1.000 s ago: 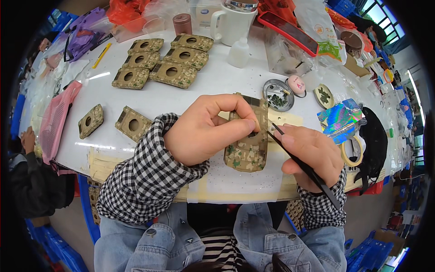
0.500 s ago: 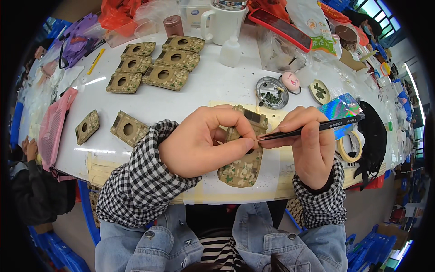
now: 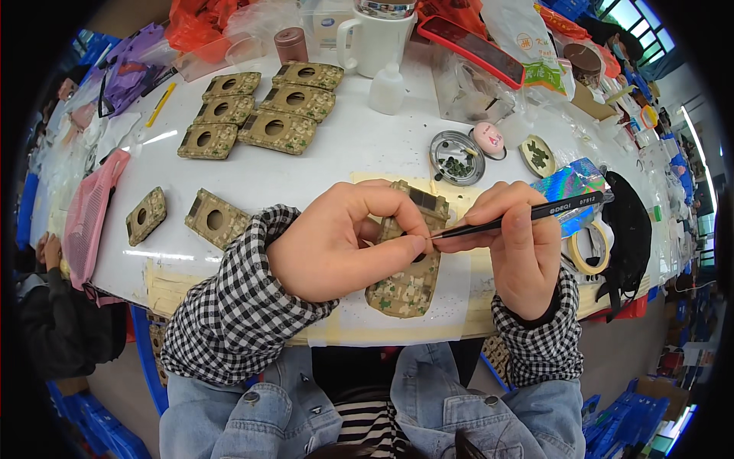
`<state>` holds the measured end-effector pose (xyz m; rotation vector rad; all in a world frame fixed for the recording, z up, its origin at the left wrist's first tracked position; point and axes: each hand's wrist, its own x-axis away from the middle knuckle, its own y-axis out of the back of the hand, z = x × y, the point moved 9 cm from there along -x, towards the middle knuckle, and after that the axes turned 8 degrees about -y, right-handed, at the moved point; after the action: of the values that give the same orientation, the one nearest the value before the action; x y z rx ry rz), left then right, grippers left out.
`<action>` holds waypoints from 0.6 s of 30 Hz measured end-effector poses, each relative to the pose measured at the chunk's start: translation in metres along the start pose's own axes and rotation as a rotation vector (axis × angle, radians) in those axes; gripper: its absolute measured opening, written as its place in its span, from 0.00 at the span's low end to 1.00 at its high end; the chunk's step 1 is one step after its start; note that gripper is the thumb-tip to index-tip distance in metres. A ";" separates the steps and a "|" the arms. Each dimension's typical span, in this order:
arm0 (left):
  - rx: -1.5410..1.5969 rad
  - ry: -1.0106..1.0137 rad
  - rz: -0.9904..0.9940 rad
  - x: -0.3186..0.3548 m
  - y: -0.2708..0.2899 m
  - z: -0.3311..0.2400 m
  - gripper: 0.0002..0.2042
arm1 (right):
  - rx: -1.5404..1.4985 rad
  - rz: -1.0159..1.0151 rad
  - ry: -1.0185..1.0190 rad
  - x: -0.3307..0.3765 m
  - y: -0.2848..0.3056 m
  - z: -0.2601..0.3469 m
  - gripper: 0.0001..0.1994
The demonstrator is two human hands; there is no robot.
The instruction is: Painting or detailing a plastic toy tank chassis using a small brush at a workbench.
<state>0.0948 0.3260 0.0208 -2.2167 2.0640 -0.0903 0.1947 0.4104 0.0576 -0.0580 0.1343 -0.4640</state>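
My left hand (image 3: 344, 241) pinches the upper part of a camouflage-patterned casing (image 3: 405, 275) that lies on the near edge of the white table (image 3: 359, 149). My right hand (image 3: 516, 245) grips black tweezers (image 3: 520, 218) pen-style. Their tip rests against my left thumb and forefinger on the casing. A round hole in the casing is mostly hidden under my fingers. Both wrists wear checked cuffs.
Several camouflage plates with round holes (image 3: 264, 107) lie at the far left, two more (image 3: 214, 220) near my left sleeve. A round metal dish of small green parts (image 3: 456, 158), a white mug (image 3: 378, 38), a small white bottle (image 3: 387, 88), a tape roll (image 3: 589, 249) and a pink mesh bag (image 3: 84, 214) surround them.
My right hand has swung up from the lower right, turning the tweezers from steeply slanted to nearly level, tip now at my left fingertips. My left hand stays on the casing.
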 end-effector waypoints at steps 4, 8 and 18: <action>0.008 -0.015 0.000 0.000 -0.001 -0.002 0.03 | -0.002 0.004 -0.002 0.000 0.000 0.001 0.17; 0.008 -0.022 -0.001 0.000 0.000 -0.001 0.03 | 0.069 -0.020 -0.004 -0.001 -0.003 0.003 0.19; 0.012 -0.019 -0.005 0.000 0.000 -0.001 0.04 | -0.019 -0.006 -0.017 -0.001 0.001 -0.002 0.16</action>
<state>0.0946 0.3262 0.0218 -2.2069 2.0428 -0.0818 0.1941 0.4113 0.0554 -0.0815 0.1217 -0.4680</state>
